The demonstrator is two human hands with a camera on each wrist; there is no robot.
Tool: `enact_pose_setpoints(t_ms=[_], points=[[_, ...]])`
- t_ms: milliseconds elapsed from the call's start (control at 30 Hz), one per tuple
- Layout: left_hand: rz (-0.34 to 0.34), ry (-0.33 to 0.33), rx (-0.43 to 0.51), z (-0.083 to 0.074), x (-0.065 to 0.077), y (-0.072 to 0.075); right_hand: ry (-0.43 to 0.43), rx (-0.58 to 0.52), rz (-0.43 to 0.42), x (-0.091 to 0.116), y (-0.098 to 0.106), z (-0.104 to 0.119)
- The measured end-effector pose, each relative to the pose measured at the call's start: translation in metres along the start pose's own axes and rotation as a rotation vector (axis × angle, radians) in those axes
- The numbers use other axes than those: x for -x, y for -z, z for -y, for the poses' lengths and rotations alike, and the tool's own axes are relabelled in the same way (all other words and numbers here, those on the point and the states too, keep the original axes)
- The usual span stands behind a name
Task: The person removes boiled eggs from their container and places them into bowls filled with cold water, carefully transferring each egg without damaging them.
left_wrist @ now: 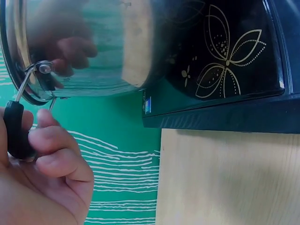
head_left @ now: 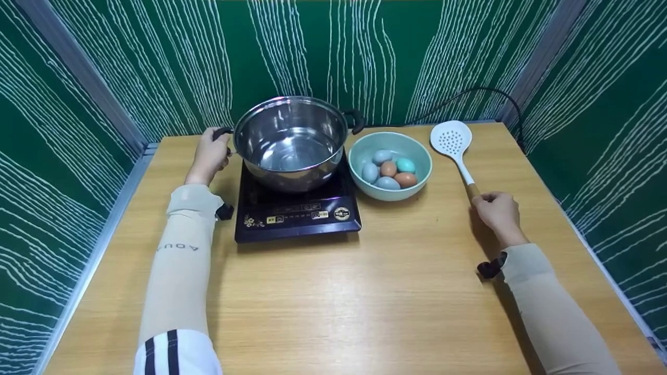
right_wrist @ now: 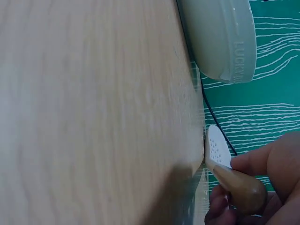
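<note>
A steel pot (head_left: 291,179) with two black handles stands on a black induction cooker (head_left: 297,221). My left hand (head_left: 209,155) grips the pot's left handle (left_wrist: 18,129), fingers curled round it in the left wrist view. My right hand (head_left: 497,212) holds the wooden handle (right_wrist: 239,187) of a white slotted skimmer (head_left: 451,139), whose perforated head points to the back of the table. Between pot and skimmer sits a pale green bowl (head_left: 388,194) with several blue, teal and brown eggs (head_left: 388,169). Clear liquid seems to lie in the pot, though shine makes this hard to tell.
The wooden table (head_left: 333,302) is walled on three sides by green panels (head_left: 333,57) with white streaks. A black cord (head_left: 487,88) runs along the back wall and down the right corner. The bowl stands close beside the cooker.
</note>
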State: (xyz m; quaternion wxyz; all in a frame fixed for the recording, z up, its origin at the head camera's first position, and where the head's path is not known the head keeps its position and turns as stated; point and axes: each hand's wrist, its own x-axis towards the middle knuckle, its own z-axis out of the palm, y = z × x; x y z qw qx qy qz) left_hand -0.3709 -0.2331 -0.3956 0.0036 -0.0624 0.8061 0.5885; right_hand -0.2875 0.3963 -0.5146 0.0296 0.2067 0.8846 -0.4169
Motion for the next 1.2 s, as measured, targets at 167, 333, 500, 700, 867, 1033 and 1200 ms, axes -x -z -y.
enact_pose_setpoints(t_ms=[167,333,500,700,867,1033,1200], points=[[-0.021,-0.018,-0.003,0.001,0.002,0.003,-0.031,0.041,0.029,0.000,-0.002,0.000],[-0.044,-0.027,-0.041,0.003,0.006,0.003,-0.039,0.056,0.031,0.001,-0.003,0.000],[-0.086,-0.045,-0.095,0.009,0.013,0.003,-0.024,0.063,0.035,0.001,-0.004,0.001],[-0.090,-0.102,-0.163,0.017,0.025,0.003,-0.050,0.070,0.051,0.000,-0.003,0.002],[-0.085,-0.117,-0.195,0.023,0.032,0.002,-0.067,0.062,0.039,-0.001,0.001,0.011],[-0.079,-0.139,-0.206,0.030,0.041,-0.001,-0.032,0.075,0.015,-0.002,0.005,0.026],[-0.105,-0.188,-0.260,0.038,0.052,-0.009,0.069,0.078,0.000,0.005,0.003,0.047]])
